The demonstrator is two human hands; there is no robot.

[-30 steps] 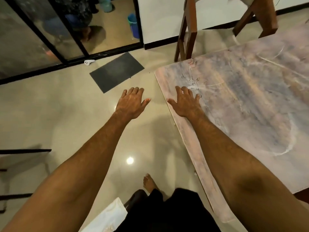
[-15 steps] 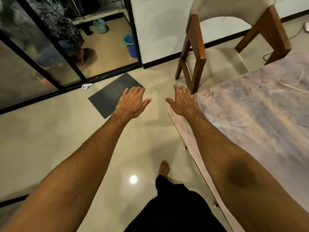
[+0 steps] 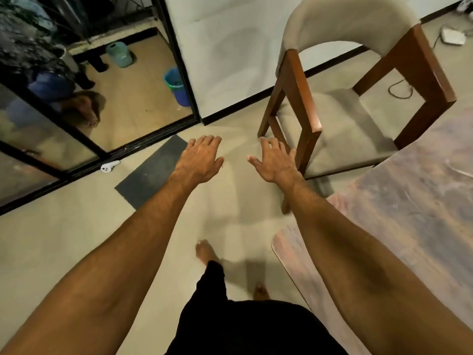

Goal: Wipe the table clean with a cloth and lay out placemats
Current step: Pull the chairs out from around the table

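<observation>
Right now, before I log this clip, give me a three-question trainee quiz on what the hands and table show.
1. True or false: the right hand holds a cloth.
2. Which stands at the table corner? A) the chair B) the blue bucket C) the dark floor mat
3. Fill in: the left hand hovers, fingers spread, over the ____.

Key
1. False; both hands are empty and open, and no cloth or placemat is in view.
2. A.
3. Floor, at the mat's near edge.
</observation>
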